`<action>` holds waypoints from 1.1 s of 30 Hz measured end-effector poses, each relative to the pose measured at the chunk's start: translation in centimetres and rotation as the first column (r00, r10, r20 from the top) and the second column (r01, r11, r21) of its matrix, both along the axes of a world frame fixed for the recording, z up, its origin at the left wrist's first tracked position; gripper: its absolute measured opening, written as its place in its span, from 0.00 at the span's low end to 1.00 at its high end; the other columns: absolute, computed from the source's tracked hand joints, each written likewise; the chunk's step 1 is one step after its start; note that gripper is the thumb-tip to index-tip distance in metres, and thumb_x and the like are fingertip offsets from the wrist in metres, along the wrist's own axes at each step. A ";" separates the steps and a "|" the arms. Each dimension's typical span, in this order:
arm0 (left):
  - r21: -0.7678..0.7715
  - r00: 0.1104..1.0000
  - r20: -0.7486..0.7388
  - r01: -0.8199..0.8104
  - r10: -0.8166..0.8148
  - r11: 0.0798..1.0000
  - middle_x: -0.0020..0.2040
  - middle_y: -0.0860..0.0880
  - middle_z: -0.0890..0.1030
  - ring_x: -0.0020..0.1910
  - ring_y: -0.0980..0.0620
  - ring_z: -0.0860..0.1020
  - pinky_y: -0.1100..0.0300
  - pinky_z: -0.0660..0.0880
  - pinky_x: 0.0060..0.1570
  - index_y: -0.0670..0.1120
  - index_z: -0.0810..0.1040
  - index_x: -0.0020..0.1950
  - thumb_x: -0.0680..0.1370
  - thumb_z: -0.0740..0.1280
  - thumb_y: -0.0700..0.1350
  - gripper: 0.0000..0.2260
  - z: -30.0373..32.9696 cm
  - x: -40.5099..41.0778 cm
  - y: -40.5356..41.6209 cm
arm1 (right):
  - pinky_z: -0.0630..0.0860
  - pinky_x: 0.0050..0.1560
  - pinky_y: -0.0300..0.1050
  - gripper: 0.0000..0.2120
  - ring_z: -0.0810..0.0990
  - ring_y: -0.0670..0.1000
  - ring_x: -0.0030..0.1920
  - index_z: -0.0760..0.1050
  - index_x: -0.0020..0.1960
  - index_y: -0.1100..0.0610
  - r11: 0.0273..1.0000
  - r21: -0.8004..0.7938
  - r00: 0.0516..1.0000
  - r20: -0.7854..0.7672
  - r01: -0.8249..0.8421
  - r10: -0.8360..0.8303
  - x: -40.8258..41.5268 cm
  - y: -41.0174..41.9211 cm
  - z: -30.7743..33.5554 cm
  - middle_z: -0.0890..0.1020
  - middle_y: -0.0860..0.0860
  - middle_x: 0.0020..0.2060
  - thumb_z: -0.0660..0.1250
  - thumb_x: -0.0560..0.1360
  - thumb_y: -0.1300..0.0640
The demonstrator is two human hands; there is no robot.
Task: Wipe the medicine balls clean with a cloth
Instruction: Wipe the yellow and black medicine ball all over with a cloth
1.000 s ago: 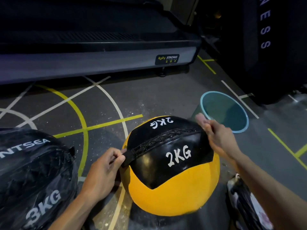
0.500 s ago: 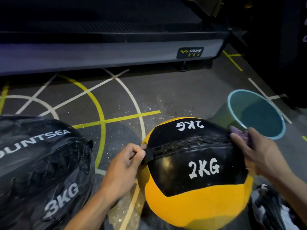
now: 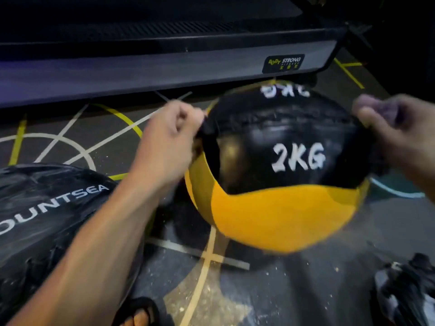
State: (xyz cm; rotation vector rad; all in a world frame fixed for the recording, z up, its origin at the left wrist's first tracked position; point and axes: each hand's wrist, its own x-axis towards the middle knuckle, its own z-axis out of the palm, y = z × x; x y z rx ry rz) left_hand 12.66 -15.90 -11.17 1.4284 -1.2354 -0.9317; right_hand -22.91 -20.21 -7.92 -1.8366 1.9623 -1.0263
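A yellow and black medicine ball (image 3: pixel 280 208) marked 2KG hangs off the floor in the middle of the head view. My left hand (image 3: pixel 169 142) pinches a black strap at the ball's left side. My right hand (image 3: pixel 400 135) grips the ball's right side, with a bunched purple cloth (image 3: pixel 379 109) held in its fingers. A larger black medicine ball (image 3: pixel 47 208) with white lettering lies at the lower left on the floor.
A treadmill base (image 3: pixel 164 67) runs across the back. The teal bucket rim (image 3: pixel 395 191) shows behind the ball at right. A dark bundle (image 3: pixel 404 292) lies at lower right. A sandalled foot (image 3: pixel 138 314) is at the bottom edge. The floor has painted lines.
Both hands have raised the 2KG ball off the floor and toward the treadmill. It now covers most of the bucket.
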 end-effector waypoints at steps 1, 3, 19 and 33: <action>-0.035 0.999 0.030 -0.027 0.028 0.999 0.47 0.47 0.85 0.45 0.52 0.82 0.45 0.80 0.49 0.50 0.78 0.47 0.80 0.65 0.53 0.09 0.4 0.3 -0.8 | 0.77 0.26 0.64 0.25 0.80 0.59 0.28 0.71 0.46 0.58 1.000 -0.022 1.000 0.008 -0.014 0.014 0.9 -1.0 0.1 0.78 0.61 0.31 0.67 0.76 0.34; -0.064 0.997 0.036 -0.067 0.069 0.996 0.49 0.40 0.85 0.49 0.46 0.84 0.42 0.79 0.54 0.49 0.77 0.47 0.79 0.64 0.54 0.09 0.5 0.9 -2.0 | 0.79 0.33 0.63 0.20 0.79 0.52 0.33 0.73 0.46 0.57 0.996 -0.088 1.000 0.011 -0.018 0.019 2.5 -2.5 -0.4 0.79 0.56 0.34 0.67 0.77 0.39; 0.084 0.999 0.004 -0.033 0.033 0.996 0.66 0.56 0.81 0.66 0.58 0.78 0.41 0.76 0.65 0.49 0.75 0.47 0.83 0.62 0.57 0.13 -7.8 3.1 4.2 | 0.69 0.39 0.28 0.12 0.75 0.39 0.37 0.73 0.45 0.54 0.997 0.018 0.986 0.147 0.072 -0.073 6.5 3.8 -11.0 0.79 0.43 0.36 0.68 0.80 0.47; -0.018 0.720 0.654 0.320 -0.231 0.947 0.79 0.69 0.60 0.79 0.59 0.60 0.49 0.64 0.75 0.64 0.66 0.78 0.77 0.63 0.71 0.30 -4.8 1.9 8.0 | 0.73 0.35 0.36 0.08 0.79 0.42 0.37 0.73 0.46 0.43 0.989 0.128 0.954 0.278 0.078 -0.112 6.2 15.3 -11.1 0.81 0.43 0.36 0.72 0.74 0.51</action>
